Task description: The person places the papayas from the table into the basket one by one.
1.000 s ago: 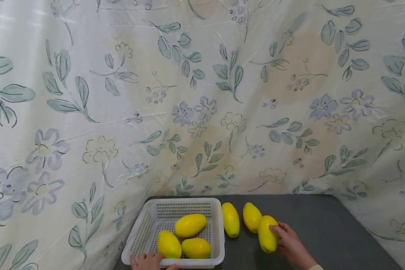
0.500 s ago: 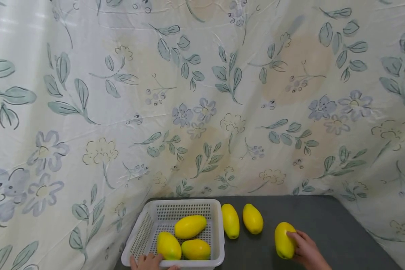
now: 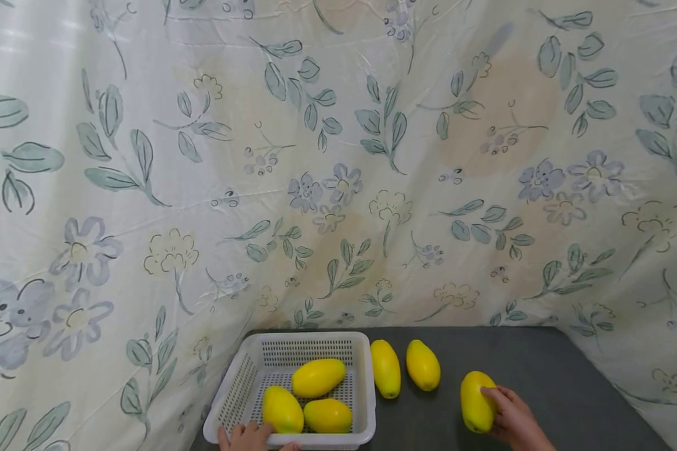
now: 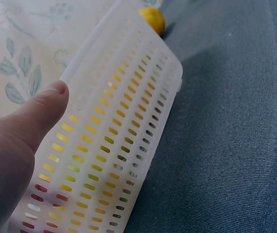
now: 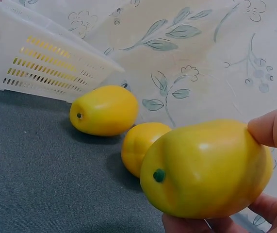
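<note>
In the head view my right hand [image 3: 514, 416] holds a yellow mango [image 3: 477, 402] at the right of the dark tabletop. The right wrist view shows the thumb on one side of this mango [image 5: 206, 170] and fingers beneath it, its green stem end facing away from the hand. My left hand [image 3: 247, 436] grips the near rim of a white perforated basket [image 3: 367, 376]. Seen from the left wrist, its thumb [image 4: 46, 109] lies on the outer wall while fingers show through the holes. Three mangoes lie in the basket, one of them a mango [image 3: 318, 378] toward the back.
Right beside the basket lies another mango [image 3: 385, 369], and a further mango [image 3: 422, 365] sits slightly right of that one. A floral curtain [image 3: 338, 188] hangs behind and along both sides of the dark table [image 3: 519, 357].
My right hand has moved right and nearer with the mango, away from the loose mango it overlapped, then stayed nearly still. The left hand and basket have held their place.
</note>
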The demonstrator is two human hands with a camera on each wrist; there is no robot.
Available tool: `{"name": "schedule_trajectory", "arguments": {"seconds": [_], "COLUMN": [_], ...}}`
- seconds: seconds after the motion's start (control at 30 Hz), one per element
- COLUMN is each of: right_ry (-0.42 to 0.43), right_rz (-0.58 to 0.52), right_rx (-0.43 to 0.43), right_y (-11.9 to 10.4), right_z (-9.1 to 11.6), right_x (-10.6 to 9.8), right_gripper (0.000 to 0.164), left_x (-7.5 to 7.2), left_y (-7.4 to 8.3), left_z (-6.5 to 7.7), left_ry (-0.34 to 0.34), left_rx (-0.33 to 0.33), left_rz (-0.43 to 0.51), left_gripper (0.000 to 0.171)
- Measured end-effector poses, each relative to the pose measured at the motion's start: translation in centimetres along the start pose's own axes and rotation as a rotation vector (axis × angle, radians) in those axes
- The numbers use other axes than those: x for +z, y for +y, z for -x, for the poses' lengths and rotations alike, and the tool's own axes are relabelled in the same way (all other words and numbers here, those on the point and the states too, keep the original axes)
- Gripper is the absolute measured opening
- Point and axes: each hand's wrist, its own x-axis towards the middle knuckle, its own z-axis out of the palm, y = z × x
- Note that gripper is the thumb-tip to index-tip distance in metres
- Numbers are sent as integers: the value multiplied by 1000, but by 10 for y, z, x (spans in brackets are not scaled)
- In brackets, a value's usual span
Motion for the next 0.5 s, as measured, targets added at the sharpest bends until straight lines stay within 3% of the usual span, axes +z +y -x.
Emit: {"name": "schedule_trajectory", "arguments": {"seconds": [0.27,0.5], "right_ry": [16,-26], "right_rz": [11,22], "right_rx": [-6,-113], "right_y": [-4,-14], "right_z": [0,2], "right_x": [5,32], "right_gripper": [120,111], "left_x": [1,2], "left_y": [2,2], "left_z": [-2,0], "left_ry": [-10,4], "left_rx": [-6,-4], "left_rz": [-4,10], "left_gripper": [89,88]}}
